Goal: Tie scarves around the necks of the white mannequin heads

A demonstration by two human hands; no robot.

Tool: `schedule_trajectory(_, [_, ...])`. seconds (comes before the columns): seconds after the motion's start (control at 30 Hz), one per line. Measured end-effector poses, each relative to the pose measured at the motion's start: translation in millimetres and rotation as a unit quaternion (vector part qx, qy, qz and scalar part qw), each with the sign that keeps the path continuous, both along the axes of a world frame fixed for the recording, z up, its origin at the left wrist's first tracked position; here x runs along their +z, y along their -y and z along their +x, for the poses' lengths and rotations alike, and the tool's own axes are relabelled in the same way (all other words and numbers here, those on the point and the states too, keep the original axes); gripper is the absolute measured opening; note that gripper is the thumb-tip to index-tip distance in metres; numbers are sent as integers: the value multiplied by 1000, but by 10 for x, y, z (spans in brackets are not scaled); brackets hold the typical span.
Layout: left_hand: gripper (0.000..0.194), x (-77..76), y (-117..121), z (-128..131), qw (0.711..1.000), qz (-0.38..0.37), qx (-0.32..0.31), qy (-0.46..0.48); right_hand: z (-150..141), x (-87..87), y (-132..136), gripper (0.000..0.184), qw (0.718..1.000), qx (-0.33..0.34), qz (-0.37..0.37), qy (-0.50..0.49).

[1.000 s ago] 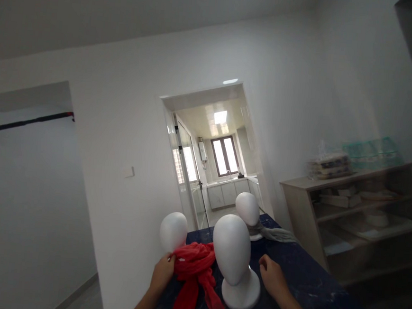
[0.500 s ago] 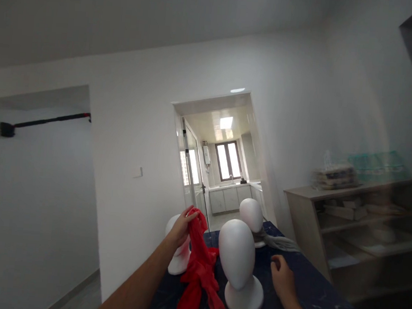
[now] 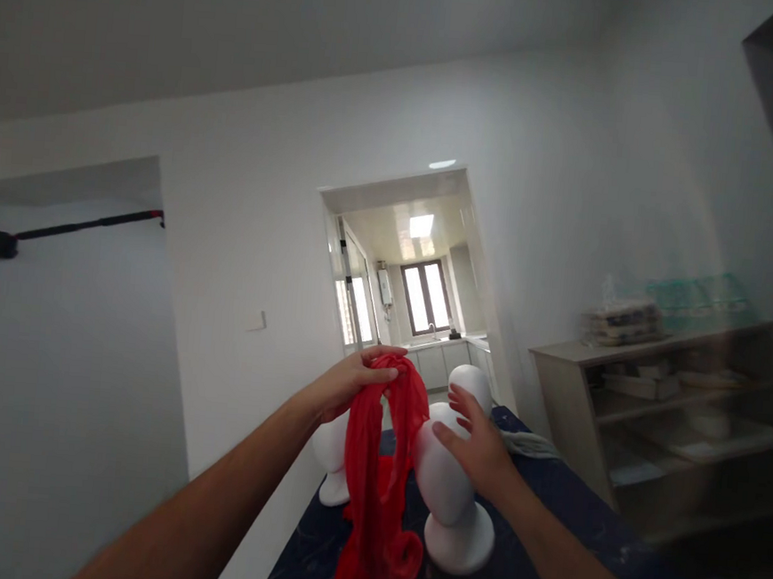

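My left hand (image 3: 367, 379) pinches the top of a red scarf (image 3: 372, 467) and holds it up, so its folds hang down to the dark blue table (image 3: 522, 514). Just right of the scarf stands a white foam mannequin head (image 3: 448, 482) on its round base. My right hand (image 3: 475, 435) is in front of the upper part of this head, fingers spread, holding nothing; whether it touches the head I cannot tell. Behind the scarf at the left is a second white head (image 3: 332, 450), partly hidden. A third white head (image 3: 469, 381) stands farther back, mostly covered by my right hand.
Grey cloth (image 3: 529, 445) lies on the table by the far head. A wooden shelf unit (image 3: 569, 402) stands to the right, with a wrapped pack (image 3: 625, 323) and a teal basket (image 3: 700, 296) on top. Beyond the table a doorway opens into a kitchen.
My left hand has lifted the red scarf up and to the right. My right hand has risen from the table's right side to the near head, its fingers now spread.
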State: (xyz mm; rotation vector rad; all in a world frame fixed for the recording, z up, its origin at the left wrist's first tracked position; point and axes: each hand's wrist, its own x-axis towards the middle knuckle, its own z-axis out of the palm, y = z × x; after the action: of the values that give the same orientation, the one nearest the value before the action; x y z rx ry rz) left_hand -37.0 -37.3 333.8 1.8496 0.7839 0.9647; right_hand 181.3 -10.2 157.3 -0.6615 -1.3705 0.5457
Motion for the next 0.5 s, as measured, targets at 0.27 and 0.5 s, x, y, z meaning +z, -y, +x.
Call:
schedule_trajectory(0.27, [56,308,268,104,990,53,-66,-110,-376,361,87,51,989,143,-15,41])
schedule_trajectory(0.5, [50,436,340,92,983,123,-6,-135,-270,337,302,49,898,418,-140,-16])
